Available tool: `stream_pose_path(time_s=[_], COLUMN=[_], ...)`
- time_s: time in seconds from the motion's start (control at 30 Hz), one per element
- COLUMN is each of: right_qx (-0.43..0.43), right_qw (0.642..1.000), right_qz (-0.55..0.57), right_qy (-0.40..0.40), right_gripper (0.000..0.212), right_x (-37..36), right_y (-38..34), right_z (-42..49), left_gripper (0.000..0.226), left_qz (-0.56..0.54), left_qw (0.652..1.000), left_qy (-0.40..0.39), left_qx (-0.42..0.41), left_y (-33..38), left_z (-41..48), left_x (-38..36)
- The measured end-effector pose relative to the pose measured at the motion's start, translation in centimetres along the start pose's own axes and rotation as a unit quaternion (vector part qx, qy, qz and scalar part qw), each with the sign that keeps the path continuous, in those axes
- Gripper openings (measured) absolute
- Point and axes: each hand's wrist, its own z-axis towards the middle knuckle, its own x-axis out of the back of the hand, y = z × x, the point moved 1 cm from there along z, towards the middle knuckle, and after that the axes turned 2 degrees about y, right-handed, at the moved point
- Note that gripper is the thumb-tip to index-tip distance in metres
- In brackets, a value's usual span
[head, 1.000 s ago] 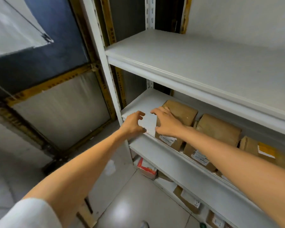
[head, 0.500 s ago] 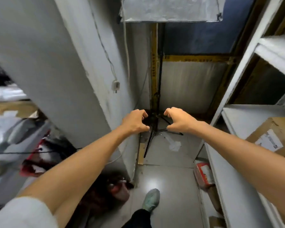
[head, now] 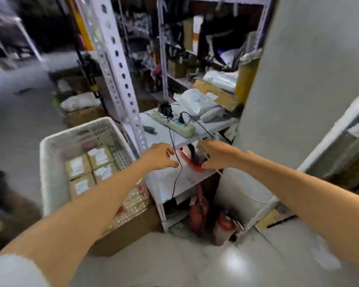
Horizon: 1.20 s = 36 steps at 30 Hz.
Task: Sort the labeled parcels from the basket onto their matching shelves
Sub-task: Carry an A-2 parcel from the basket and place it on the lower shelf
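Observation:
A white plastic basket (head: 50, 162) stands at the lower left on a brown carton. Inside it lie several brown parcels (head: 85, 170) with white labels facing up. My left hand (head: 161, 157) hovers just right of the basket, fingers loosely curled, holding nothing. My right hand (head: 214, 155) floats beside it at the same height, also loosely curled and holding nothing. Both hands are in the air in front of a low white shelf (head: 170, 179). The shelf with the sorted parcels is out of view.
A perforated white upright (head: 116, 65) rises behind the basket. The low shelf carries a power strip (head: 174, 125) with black cables and a red bowl (head: 192, 164). Red fire extinguishers (head: 222, 226) stand on the floor below. A grey pillar (head: 294, 100) fills the right.
The view has swung left, away from the parcel shelf, past the corner, to the basket. My right hand let go of the shelved parcel; both hands now hang free in the air.

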Motion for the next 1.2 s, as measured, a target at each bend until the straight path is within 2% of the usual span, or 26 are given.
stream_pose_path(time_s=[0.1, 0.23, 0.43, 0.67, 0.93, 1.03, 1.2], right_qx=[0.073, 0.155, 0.192, 0.166, 0.152, 0.125, 0.129], right_qw=[0.996, 0.982, 0.974, 0.975, 0.965, 0.963, 0.955], right_qz=[0.006, -0.009, 0.012, 0.012, 0.019, 0.010, 0.030], right_qy=[-0.040, -0.106, -0.120, -0.147, -0.212, -0.240, -0.265], right_gripper=[0.055, 0.056, 0.058, 0.059, 0.057, 0.054, 0.048], right_x=[-0.7, -2.5, -4.3, -7.3, -12.0, -14.2, -18.7], right_y=[-7.3, -16.6, -25.1, -28.1, -27.8, -27.8, -27.7], right_z=[5.7, 11.9, 19.8, 26.7, 34.9, 39.3, 45.4], left_gripper=[0.050, 0.046, 0.057, 0.053, 0.051, 0.050, 0.048], left_qz=[0.003, 0.007, -0.031, -0.062, -0.102, -0.127, -0.174], left_qw=[0.998, 0.991, 0.976, 0.967, 0.952, 0.938, 0.907], left_qy=[0.019, 0.021, 0.028, 0.012, 0.000, -0.004, -0.011], left_qx=[0.057, 0.129, 0.213, 0.247, 0.289, 0.323, 0.384], left_y=[-7.5, -16.5, -27.5, -35.4, -40.8, -43.0, -46.7], left_z=[-2.3, -5.2, -7.3, -6.7, -2.6, -0.3, 4.3], left_x=[3.4, 7.0, 10.8, 10.6, 8.8, 8.2, 5.7])
